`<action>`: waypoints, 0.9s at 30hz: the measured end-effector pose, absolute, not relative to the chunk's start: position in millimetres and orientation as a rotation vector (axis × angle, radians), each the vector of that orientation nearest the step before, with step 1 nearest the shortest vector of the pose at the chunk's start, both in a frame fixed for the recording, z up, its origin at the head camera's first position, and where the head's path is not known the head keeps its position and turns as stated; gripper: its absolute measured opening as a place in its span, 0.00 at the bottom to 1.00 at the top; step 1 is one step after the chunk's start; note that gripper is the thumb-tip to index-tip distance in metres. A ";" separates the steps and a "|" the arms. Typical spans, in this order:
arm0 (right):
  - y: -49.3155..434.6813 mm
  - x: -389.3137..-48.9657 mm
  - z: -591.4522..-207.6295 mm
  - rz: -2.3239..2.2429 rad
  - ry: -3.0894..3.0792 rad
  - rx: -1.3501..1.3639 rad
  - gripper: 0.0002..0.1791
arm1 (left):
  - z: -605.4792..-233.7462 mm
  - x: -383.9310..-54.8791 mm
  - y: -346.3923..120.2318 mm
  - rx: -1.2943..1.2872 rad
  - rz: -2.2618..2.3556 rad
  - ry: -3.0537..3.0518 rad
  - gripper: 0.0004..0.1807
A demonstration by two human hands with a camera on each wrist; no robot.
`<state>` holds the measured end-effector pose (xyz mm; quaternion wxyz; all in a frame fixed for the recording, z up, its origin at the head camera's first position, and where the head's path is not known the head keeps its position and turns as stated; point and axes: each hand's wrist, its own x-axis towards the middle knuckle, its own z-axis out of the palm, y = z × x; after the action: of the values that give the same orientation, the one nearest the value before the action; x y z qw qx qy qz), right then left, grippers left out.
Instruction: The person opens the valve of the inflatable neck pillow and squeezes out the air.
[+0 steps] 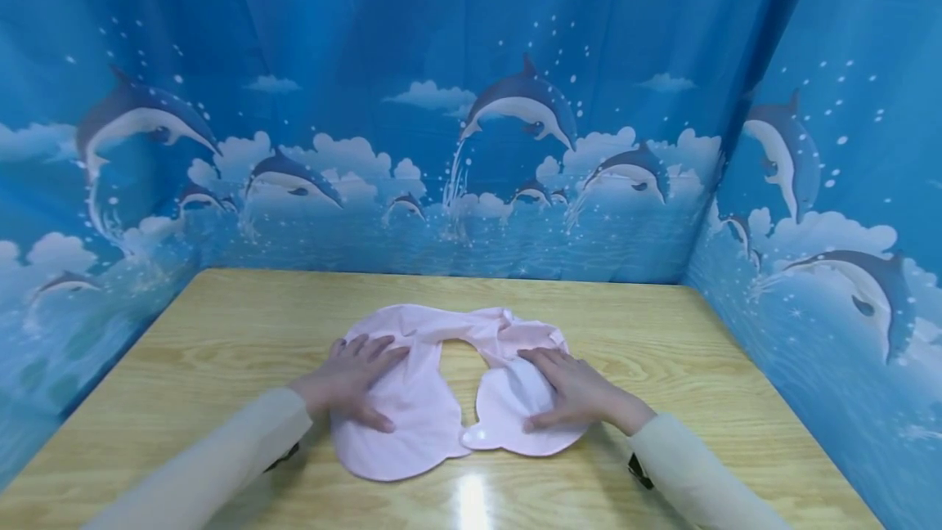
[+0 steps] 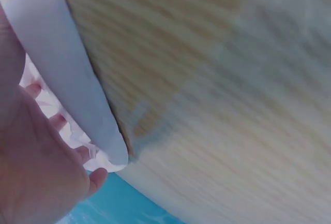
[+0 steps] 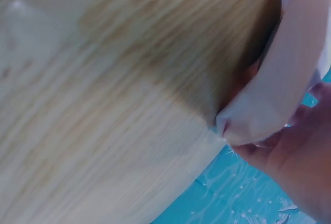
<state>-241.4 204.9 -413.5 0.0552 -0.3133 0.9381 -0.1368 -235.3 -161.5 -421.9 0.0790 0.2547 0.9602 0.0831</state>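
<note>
A pale pink cloth bib (image 1: 401, 399) with scalloped edges lies on the table around a neck opening, its two ends meeting near the front. A small white snap (image 1: 477, 434) shows at the front of the right-hand end. My left hand (image 1: 355, 380) rests on the left part with fingers spread; the left wrist view shows the same hand (image 2: 46, 157) along the cloth's edge. On the right part lies my right hand (image 1: 577, 389), fingers extended and thumb apart. Behind that hand the cloth is creased and partly folded over. The right wrist view shows the hand (image 3: 297, 151) beside the bib's edge.
The light wood-grain table (image 1: 243, 334) reaches back to a blue curtain (image 1: 368, 39) printed with dolphins and clouds. The curtain also stands along the left and right sides. A bright light reflection falls on the table in front of the bib.
</note>
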 end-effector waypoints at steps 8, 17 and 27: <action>207.8 -245.2 -409.9 -0.562 2.999 -0.955 0.39 | -417.7 -238.6 -165.0 0.776 0.240 2.838 0.62; 211.9 -249.0 -408.7 -0.540 3.094 -0.790 0.29 | -416.7 -231.4 -150.5 0.712 0.301 2.858 0.61; 212.1 -257.3 -416.4 -0.591 3.040 -0.755 0.25 | -420.2 -227.3 -149.6 0.723 0.325 2.869 0.61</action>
<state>-257.3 212.1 -416.4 -0.0231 -0.2369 0.9534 -0.1852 -227.3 -149.6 -420.2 0.0823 0.2419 0.9607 0.1089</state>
